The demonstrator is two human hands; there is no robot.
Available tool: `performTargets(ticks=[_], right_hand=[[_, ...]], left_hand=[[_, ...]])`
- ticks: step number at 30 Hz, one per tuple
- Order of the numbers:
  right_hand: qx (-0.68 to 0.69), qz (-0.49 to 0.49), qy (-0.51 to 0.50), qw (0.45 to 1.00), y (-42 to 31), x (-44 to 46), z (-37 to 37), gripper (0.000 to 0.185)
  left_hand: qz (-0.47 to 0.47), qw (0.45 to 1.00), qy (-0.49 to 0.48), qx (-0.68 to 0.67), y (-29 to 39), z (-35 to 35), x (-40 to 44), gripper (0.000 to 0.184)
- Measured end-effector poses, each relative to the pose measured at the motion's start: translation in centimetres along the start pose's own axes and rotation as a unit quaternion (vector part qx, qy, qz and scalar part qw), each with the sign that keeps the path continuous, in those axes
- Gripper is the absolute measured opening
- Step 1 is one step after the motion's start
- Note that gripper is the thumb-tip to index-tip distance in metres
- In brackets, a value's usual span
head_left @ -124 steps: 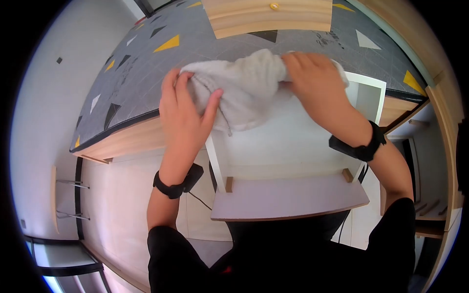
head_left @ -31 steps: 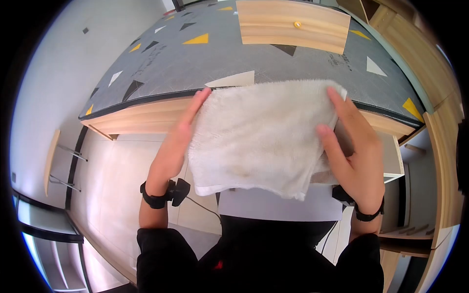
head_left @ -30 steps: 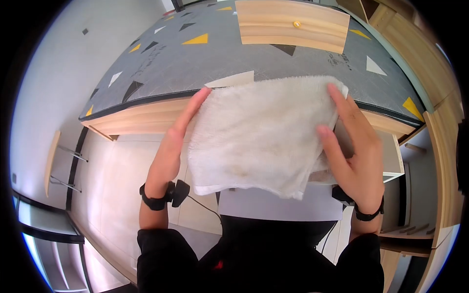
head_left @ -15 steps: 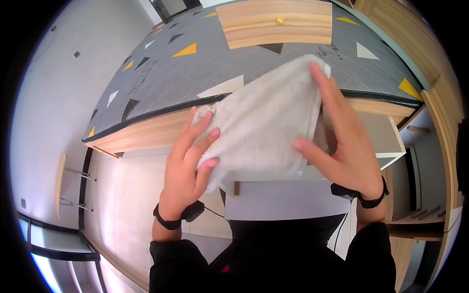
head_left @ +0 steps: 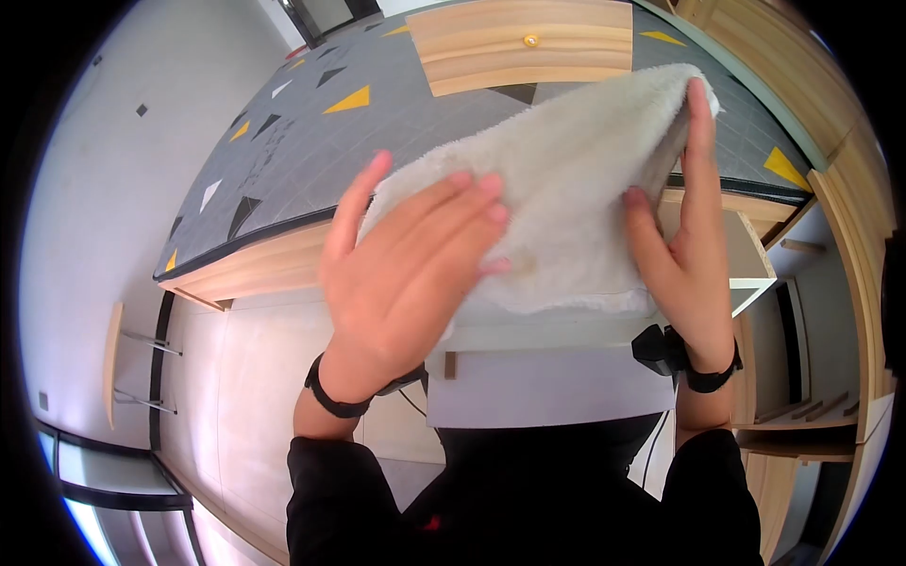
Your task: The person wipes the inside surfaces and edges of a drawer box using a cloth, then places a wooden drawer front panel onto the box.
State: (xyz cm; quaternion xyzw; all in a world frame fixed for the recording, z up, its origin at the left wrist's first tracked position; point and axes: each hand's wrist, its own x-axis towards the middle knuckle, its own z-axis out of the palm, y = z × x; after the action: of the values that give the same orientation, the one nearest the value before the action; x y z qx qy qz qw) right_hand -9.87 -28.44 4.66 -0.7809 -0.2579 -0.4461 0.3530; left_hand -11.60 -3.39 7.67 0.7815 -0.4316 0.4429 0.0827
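A white fluffy cloth (head_left: 566, 179) is stretched up between my hands, its top corner pulled to the right. My right hand (head_left: 687, 255) grips the cloth's right side: the index finger reaches up to the corner, the thumb lies at the edge, and the other fingers are hidden. Across the cloth's left part lies my left hand (head_left: 406, 269), back up, fingers extended and spread, slightly blurred. Below the cloth is a pale drawer (head_left: 547, 387), its inside mostly covered.
Beyond the cloth, a wooden panel with a yellow knob (head_left: 530, 41) lies on a grey patterned mattress (head_left: 283, 141) in a wooden bed frame (head_left: 255, 255). Wooden shelving (head_left: 812, 368) stands on the right. A wooden flap with metal legs (head_left: 115, 363) is at the left wall.
My right hand has moved up and right, pulling the cloth's corner with it. The left hand has shifted from the cloth's left edge onto its face, fingers now pointing right.
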Motion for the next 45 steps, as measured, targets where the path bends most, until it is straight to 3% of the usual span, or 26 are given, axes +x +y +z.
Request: performTargets(ticks=[4,6,7,9,10,12,13,14,17,20,22,26,30,31,33,36,37,39,40,44,45], right_hand=[[0.043,0.053,0.006,0.998,0.7,-0.6,-0.8,0.075],[0.035,0.054,0.026,0.998,1.0,-0.8,-0.7,0.071],[0.035,0.055,0.028,0.998,1.0,-0.8,-0.7,0.071],[0.121,0.132,0.025,0.983,0.9,-1.1,-0.9,0.064],[0.121,0.135,0.027,0.983,0.5,-1.0,-0.9,0.064],[0.237,0.267,-0.019,0.934,-0.5,-0.7,-1.2,0.047],[0.237,0.269,-0.017,0.933,-0.8,-0.6,-1.4,0.047],[0.169,0.227,-0.06,0.957,-1.1,-0.5,-1.6,0.041],[0.058,0.158,-0.124,0.978,-2.4,-0.6,-2.4,0.038],[0.0,0.079,-0.123,0.989,-3.0,-1.1,-2.0,0.049],[-0.051,0.018,-0.204,0.978,-3.3,-0.9,-2.3,0.052],[-0.043,-0.003,-0.208,0.977,-3.1,-0.9,-2.5,0.053],[0.009,0.038,-0.204,0.978,-3.3,-1.2,-2.3,0.042],[0.029,0.051,-0.211,0.976,-3.4,-1.2,-2.3,0.039],[0.043,0.06,-0.208,0.975,-3.2,-1.4,-2.4,0.036],[0.056,0.069,-0.171,0.981,-2.6,-1.6,-2.3,0.035],[0.057,0.07,-0.138,0.986,-2.4,-1.7,-2.3,0.036],[0.042,0.08,-0.092,0.992,-2.1,-1.6,-2.3,0.037],[0.029,0.088,-0.046,0.995,-2.0,-1.5,-2.4,0.039],[-0.083,0.113,-0.041,0.989,-2.1,-1.6,-3.2,0.04],[-0.168,0.091,-0.051,0.98,-1.7,-1.7,-3.8,0.038]], left_hand=[[0.023,0.999,-0.034,-0.01,0.1,-0.1,-0.6,0.037],[-0.096,0.995,-0.025,-0.017,0.3,-0.3,-2.0,0.057],[-0.094,0.995,-0.025,-0.016,-0.2,-0.6,-3.3,0.057],[-0.32,0.933,-0.041,-0.157,-1.7,-0.8,-6.2,0.081],[-0.32,0.933,-0.044,-0.158,-1.7,-0.3,-6.7,0.081],[-0.404,0.82,0.045,-0.403,-1.4,0.8,-8.0,0.081],[-0.414,0.8,-0.001,-0.434,-3.1,1.0,-10.7,0.103],[-0.412,0.801,-0.002,-0.434,-3.0,1.7,-12.0,0.103],[-0.527,0.664,0.057,-0.527,-2.2,2.4,-14.7,0.082],[-0.562,0.676,0.031,-0.476,-1.0,2.4,-17.0,0.076],[-0.562,0.719,0.016,-0.409,-0.9,2.5,-17.7,0.073],[-0.532,0.815,-0.021,-0.228,-2.2,2.4,-18.0,0.066],[-0.495,0.865,-0.019,-0.079,-3.9,1.0,-16.9,0.06],[-0.493,0.866,-0.02,-0.076,-3.9,0.6,-16.2,0.06],[-0.458,0.878,0.111,-0.088,-3.7,-0.9,-13.9,0.042],[-0.422,0.884,0.164,-0.113,-2.8,-2.0,-10.2,0.038],[-0.421,0.885,0.164,-0.115,-2.4,-2.2,-8.6,0.038],[-0.361,0.931,0.028,-0.052,-1.3,-2.0,-5.7,0.037],[-0.361,0.93,0.03,-0.056,-0.7,-1.8,-5.2,0.037],[-0.341,0.936,0.066,-0.056,0.9,-1.4,-4.3,0.04],[-0.257,0.965,-0.018,-0.046,1.0,-1.6,-4.4,0.042]])
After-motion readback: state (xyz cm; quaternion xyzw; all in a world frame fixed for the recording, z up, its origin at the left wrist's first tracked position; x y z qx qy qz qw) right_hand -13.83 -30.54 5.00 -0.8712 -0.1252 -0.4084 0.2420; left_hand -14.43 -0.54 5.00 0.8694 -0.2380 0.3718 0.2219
